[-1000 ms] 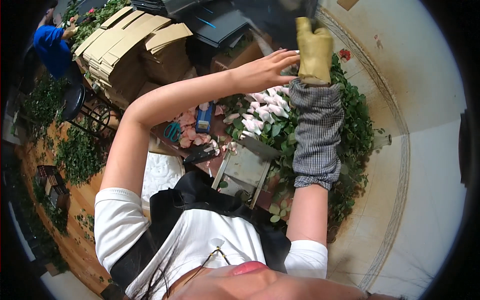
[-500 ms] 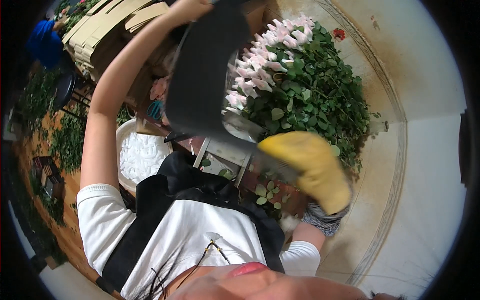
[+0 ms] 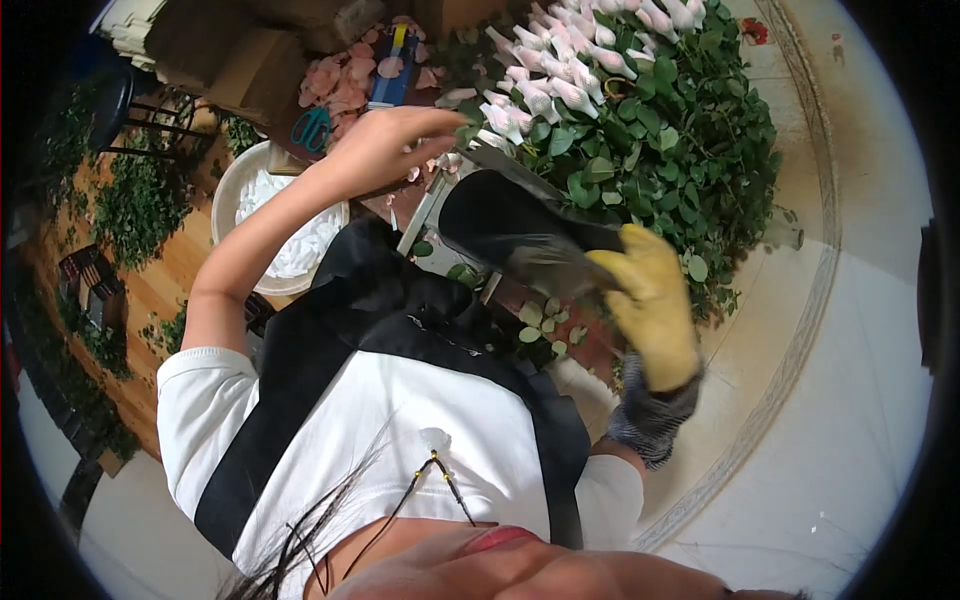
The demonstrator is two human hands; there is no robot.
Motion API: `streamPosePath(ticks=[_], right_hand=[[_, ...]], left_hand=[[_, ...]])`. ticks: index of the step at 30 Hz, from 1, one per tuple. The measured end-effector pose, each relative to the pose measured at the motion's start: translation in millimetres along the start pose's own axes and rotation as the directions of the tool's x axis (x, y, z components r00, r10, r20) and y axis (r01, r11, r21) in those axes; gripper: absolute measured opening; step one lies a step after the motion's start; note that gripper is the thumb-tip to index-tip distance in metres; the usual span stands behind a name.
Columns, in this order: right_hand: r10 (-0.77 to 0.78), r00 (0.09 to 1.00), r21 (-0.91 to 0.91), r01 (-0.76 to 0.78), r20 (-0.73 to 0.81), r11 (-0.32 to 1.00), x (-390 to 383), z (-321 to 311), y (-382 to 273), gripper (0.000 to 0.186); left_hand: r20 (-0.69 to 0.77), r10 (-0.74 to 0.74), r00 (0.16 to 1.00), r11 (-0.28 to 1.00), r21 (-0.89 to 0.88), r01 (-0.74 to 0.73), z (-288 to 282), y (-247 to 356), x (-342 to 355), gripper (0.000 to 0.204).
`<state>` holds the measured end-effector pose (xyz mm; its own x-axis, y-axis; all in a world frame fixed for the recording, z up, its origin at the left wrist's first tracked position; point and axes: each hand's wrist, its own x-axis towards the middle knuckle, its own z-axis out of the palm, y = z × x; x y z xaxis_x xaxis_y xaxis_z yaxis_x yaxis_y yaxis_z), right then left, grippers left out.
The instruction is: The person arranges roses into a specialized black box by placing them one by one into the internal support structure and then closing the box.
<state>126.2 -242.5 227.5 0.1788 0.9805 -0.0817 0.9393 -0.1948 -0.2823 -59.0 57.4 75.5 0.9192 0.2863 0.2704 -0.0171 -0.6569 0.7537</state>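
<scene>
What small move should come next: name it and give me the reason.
Probably lower the bare left hand onto the black sheet to steady it: its fingers appear off the sheet, while the gloved right hand is at the opposite end.

Single fisheye view from head height, close, steeply downward

Shows petals (image 3: 355, 72) and scissors (image 3: 312, 128) near the table's (image 3: 601, 352) left edge, roses (image 3: 575, 97) toward the right, foliage (image 3: 690, 165) over the right edge; has a basin (image 3: 222, 215) off the left.
</scene>
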Motion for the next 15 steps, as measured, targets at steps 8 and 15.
streamPosePath(ticks=[8,15], right_hand=[[-0.222,0.968,-0.087,0.213,-0.118,0.973,95,158,4,0.011],[-0.205,0.977,0.231,0.186,0.058,0.955,108,155,19,0.021]], left_hand=[[0.186,0.128,0.974,0.978,0.137,-0.155,131,-130,-40,0.023],[0.281,0.374,0.884,0.927,-0.114,-0.356,228,-132,-31,0.050]])
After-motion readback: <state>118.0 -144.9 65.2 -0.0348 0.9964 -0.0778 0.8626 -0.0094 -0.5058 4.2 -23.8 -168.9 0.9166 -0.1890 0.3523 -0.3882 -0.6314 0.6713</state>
